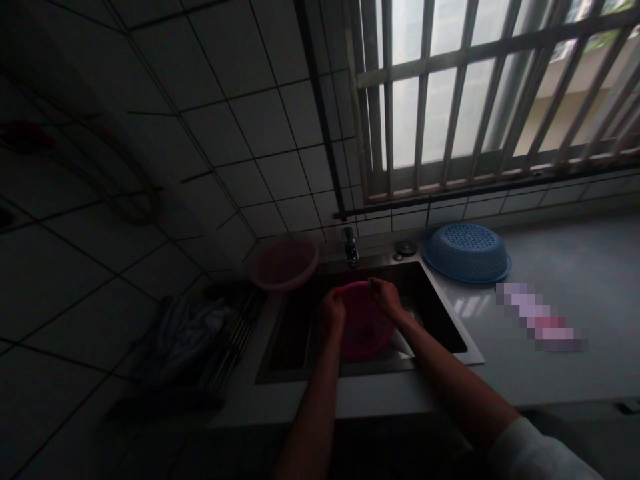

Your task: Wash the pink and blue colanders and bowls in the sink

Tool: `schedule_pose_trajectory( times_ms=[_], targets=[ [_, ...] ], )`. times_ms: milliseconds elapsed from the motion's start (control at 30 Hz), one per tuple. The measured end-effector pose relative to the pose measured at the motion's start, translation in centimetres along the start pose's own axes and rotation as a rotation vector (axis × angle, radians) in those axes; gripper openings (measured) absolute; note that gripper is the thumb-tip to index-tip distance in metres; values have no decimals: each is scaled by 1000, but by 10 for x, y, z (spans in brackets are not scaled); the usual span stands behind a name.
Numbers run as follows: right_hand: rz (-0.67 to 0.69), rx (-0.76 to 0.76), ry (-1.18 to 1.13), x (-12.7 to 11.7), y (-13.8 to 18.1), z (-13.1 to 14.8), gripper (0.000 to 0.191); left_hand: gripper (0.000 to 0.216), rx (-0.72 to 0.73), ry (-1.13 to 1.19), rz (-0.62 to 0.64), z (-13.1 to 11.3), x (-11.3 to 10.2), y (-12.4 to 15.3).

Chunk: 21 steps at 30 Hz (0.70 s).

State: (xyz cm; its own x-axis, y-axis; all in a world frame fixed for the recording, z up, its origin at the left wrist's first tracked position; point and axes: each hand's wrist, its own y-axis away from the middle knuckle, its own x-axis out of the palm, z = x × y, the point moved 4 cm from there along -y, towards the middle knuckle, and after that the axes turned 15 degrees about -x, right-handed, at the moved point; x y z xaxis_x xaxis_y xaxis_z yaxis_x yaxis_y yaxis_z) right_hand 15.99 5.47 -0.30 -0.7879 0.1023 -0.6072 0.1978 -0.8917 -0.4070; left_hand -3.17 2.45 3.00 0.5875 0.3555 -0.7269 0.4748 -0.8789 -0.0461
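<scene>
A bright pink basin (pixel 367 333) sits tilted inside the metal sink (pixel 445 310). My left hand (pixel 333 311) is closed on the basin's left rim. At the far right of the same rim, my right hand (pixel 386 297) has its fingers bent together. A small greyish bit shows at its fingertips, too dark to name. Shadow hides most of the inside of the basin. Behind the hands stands the faucet (pixel 350 248).
A pale pink basin (pixel 285 263) rests at the sink's back left corner. On the right counter (pixel 590 267) lies an upturned blue basket (pixel 467 253), with a pixelated patch before it. Striped cloth (pixel 190 327) is heaped at left, beside a rack. A barred window is behind.
</scene>
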Motion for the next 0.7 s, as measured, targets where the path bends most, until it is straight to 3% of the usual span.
schedule_pose_trajectory(
  times_ms=[167,300,367,533,700],
  targets=[
    [84,-178,14,11,-1,22,46,34,107,-21,93,-4,6,3],
    [15,-25,19,-5,-1,5,44,32,-2,29,-13,-1,-5,0],
    [-8,6,17,-7,0,3,46,31,-34,28,-6,-1,-5,1],
    [82,-201,0,11,0,26,45,36,90,-15,106,-8,5,7],
    [8,-25,9,-5,-3,3,46,33,-24,35,-20,2,-6,-4]
  ],
)
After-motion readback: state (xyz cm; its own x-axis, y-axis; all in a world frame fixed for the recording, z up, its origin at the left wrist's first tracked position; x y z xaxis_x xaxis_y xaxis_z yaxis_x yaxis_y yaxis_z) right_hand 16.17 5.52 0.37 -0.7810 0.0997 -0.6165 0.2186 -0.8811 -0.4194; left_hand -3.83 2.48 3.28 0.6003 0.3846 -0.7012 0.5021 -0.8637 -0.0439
